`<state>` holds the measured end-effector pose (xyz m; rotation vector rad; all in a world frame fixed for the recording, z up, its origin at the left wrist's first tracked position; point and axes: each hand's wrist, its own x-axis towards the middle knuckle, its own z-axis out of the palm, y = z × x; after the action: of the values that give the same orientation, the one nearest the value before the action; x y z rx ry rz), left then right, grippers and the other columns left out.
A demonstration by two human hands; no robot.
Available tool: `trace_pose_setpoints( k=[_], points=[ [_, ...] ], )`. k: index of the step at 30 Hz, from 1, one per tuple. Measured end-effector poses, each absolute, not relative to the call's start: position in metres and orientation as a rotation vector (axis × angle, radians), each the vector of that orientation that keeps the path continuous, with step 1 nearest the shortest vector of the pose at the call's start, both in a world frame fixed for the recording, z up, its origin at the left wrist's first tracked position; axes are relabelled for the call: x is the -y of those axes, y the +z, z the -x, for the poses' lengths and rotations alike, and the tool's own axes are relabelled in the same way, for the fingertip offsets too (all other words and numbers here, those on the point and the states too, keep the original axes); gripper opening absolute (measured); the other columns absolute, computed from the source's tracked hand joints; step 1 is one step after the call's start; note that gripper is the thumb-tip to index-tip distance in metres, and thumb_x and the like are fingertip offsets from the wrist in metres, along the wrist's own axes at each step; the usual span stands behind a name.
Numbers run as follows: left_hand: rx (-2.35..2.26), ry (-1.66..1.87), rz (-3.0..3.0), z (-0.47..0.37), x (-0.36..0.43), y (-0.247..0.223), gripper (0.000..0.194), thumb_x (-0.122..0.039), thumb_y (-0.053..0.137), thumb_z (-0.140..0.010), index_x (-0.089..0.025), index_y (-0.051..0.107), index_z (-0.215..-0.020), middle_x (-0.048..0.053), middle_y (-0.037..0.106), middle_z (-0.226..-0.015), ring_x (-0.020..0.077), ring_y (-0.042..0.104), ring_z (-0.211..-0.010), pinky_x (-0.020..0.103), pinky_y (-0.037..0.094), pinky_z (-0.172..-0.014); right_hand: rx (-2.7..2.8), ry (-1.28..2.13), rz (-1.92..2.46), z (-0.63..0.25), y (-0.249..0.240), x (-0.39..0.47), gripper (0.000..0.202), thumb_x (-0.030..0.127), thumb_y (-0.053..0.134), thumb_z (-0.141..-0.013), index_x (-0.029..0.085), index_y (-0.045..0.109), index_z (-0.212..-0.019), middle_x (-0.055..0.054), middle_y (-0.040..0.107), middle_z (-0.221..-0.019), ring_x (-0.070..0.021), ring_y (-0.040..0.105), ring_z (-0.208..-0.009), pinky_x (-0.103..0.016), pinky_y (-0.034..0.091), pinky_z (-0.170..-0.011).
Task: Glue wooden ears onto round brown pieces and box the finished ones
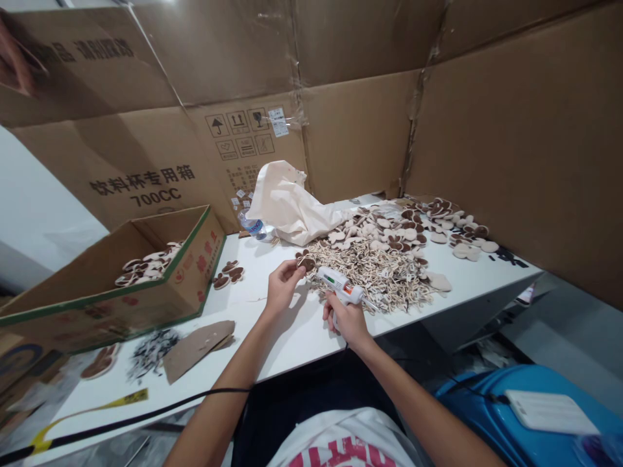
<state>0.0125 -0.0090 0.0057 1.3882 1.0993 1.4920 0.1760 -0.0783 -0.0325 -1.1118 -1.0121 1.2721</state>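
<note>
The left hand (283, 285) pinches a brown piece (307, 263), the right hand (349, 319) grips a glue gun (339, 285), and boxed pieces (148, 267) look done, but a big pile (379, 232) seems undone.

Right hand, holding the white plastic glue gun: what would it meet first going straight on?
Probably the small brown, pale-edged piece held in the left hand. The white plastic glue gun points toward it, though the depth between them is unclear.

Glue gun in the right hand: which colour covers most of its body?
The glue gun is mostly white, seen best in the head view.
</note>
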Motion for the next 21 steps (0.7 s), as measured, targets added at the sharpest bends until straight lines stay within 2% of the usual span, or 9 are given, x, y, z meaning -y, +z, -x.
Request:
trace_pose_setpoints(
  k=[3,7,17,21],
  points=[
    [-1.101,1.487,-1.400,-0.0122,0.0084,0.0052,0.035,-0.044,0.088,-0.079,-0.018,0.076,-0.100,0.006,0.077,-0.096,0.0195,0.071,-0.084,0.034,0.058,-0.083,1.006,1.265,1.110,-0.1757,-0.0332,0.0783,0.052,0.057,0.062,-0.090,0.021,0.059,-0.053,0.001,0.051,-0.040,-0.0095,0.043,-0.031,-0.022,0.030,-0.035],
    [-1.094,1.481,-1.408,-0.0116,0.0071,0.0034,0.035,-0.043,0.087,-0.079,-0.018,0.076,-0.100,0.006,0.077,-0.096,0.0195,0.071,-0.085,0.033,0.058,-0.083,0.996,1.248,1.092,-0.1756,-0.0342,0.0778,0.050,0.056,0.063,-0.091,0.021,0.060,-0.056,0.000,0.058,-0.047,-0.0095,0.047,-0.033,-0.022,0.031,-0.035],
    [-1.097,1.487,-1.415,-0.0117,0.0101,0.0065,0.034,-0.044,0.087,-0.080,-0.018,0.077,-0.100,0.006,0.077,-0.096,0.0193,0.070,-0.084,0.033,0.057,-0.083,0.964,1.267,1.066,-0.1757,-0.0330,0.0766,0.048,0.058,0.067,-0.087,0.021,0.060,-0.058,0.000,0.060,-0.049,-0.0097,0.046,-0.032,-0.022,0.030,-0.033],
    [-1.100,1.493,-1.408,-0.0125,0.0106,0.0075,0.034,-0.044,0.087,-0.080,-0.018,0.077,-0.100,0.007,0.077,-0.096,0.0198,0.070,-0.084,0.034,0.057,-0.082,1.007,1.261,1.109,-0.1765,-0.0323,0.0774,0.051,0.058,0.065,-0.089,0.021,0.059,-0.054,0.000,0.056,-0.043,-0.0097,0.045,-0.032,-0.022,0.033,-0.035]
  ],
)
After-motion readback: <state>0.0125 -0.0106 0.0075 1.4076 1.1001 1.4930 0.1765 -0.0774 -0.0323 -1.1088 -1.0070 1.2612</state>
